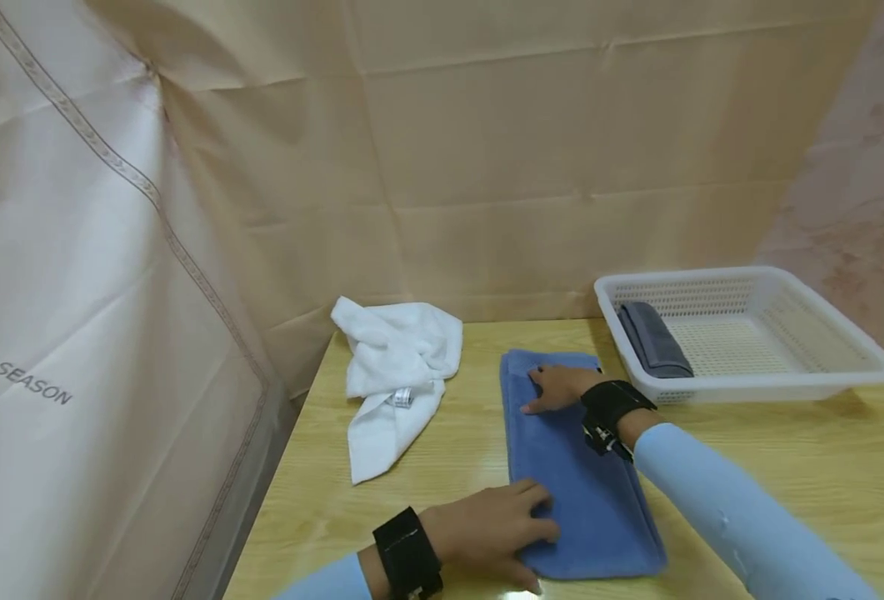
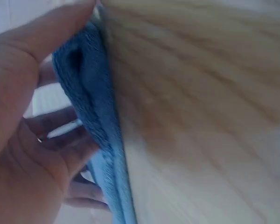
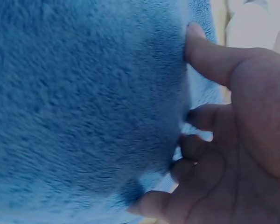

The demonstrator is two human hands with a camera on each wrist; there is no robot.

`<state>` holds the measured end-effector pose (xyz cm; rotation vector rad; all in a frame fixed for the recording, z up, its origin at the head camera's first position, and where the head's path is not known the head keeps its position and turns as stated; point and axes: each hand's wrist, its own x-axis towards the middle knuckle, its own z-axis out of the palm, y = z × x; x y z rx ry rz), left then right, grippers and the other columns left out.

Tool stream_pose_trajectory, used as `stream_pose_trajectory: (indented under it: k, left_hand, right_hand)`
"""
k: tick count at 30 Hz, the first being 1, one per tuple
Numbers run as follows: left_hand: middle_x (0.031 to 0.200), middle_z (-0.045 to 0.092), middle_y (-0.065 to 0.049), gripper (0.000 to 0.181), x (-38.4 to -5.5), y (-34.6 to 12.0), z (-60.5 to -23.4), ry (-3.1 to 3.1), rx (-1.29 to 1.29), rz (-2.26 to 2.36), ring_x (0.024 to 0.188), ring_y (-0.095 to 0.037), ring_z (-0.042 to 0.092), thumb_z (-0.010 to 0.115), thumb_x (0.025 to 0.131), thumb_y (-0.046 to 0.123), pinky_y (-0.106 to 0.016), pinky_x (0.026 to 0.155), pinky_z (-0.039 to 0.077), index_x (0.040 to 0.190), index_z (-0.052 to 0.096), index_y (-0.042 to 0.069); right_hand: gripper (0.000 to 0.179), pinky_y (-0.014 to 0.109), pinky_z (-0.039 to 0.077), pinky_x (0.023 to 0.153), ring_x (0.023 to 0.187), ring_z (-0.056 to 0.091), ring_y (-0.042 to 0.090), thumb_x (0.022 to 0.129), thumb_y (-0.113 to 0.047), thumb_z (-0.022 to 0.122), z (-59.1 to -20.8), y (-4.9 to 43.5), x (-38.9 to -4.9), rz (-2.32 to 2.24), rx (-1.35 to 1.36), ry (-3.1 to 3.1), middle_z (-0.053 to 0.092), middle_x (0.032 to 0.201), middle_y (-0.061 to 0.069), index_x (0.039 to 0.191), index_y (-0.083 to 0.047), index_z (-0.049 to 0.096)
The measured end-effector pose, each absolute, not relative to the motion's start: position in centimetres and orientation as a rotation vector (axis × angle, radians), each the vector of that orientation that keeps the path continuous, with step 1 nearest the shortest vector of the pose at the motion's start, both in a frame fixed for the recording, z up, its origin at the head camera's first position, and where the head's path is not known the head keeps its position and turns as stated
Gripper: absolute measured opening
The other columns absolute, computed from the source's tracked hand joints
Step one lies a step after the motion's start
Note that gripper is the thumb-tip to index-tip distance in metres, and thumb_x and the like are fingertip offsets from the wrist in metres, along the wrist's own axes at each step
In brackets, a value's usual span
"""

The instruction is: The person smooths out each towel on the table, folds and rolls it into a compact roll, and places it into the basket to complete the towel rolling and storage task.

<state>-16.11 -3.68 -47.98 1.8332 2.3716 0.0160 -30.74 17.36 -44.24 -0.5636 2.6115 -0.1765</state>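
A blue towel (image 1: pixel 591 517), folded into a long rectangle, lies flat on the wooden table (image 1: pixel 314 500) in the head view. My left hand (image 1: pixel 486 529) is at its near left edge, fingers spread over the cloth. In the left wrist view the thumb (image 2: pixel 51 30) lies along the corner of the layered blue edge, and the other fingers reach past that edge. Toward the towel's far end, my right hand (image 1: pixel 561 387) rests on top. Its fingertips touch the plush surface in the right wrist view, thumb (image 3: pixel 210 56) apart from the fingers.
A crumpled white cloth (image 1: pixel 404 358) with a tag lies left of the blue towel. At the back right stands a white plastic basket (image 1: pixel 786 385) with a folded grey cloth (image 1: pixel 653 337) along its left side. A beige sheet (image 1: pixel 486 167) hangs behind the table.
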Motion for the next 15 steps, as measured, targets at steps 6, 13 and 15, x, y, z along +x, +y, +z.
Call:
stream_pose_trajectory:
  k: [6,13,15]
  left_hand:
    - [0.124,0.053,0.002,0.032,-16.2,-3.5,-47.6,2.473,1.810,0.045,0.107,-0.004,0.049,0.070,0.098,0.039,-0.013,0.085,0.044,0.126,0.063,0.023]
    - [0.113,0.049,0.009,0.030,-17.2,-5.9,-48.2,2.548,1.726,0.237,0.089,0.000,0.046,0.075,0.094,0.031,-0.012,0.073,0.040,0.113,0.055,0.018]
    - [0.106,0.048,0.010,0.033,-17.3,-6.3,-48.4,2.560,1.731,0.259,0.085,-0.001,0.045,0.077,0.093,0.034,-0.013,0.072,0.039,0.111,0.053,0.018]
  right_hand:
    - [0.084,0.063,0.031,0.113,0.144,0.031,0.053,0.101,-0.050,0.063,-44.4,18.0,-31.5,-0.257,-0.578,2.624,0.026,0.161,0.032,0.158,0.002,0.032]
    - [0.057,0.054,0.047,0.100,0.125,0.056,0.044,0.093,-0.024,0.079,-42.8,19.6,-27.1,-0.432,-0.962,2.758,0.055,0.137,0.027,0.137,0.004,0.056]
    - [0.047,0.047,0.052,0.091,0.111,0.062,0.036,0.089,-0.020,0.083,-42.6,20.1,-24.7,-0.445,-1.098,2.774,0.060,0.122,0.019,0.126,0.000,0.061]
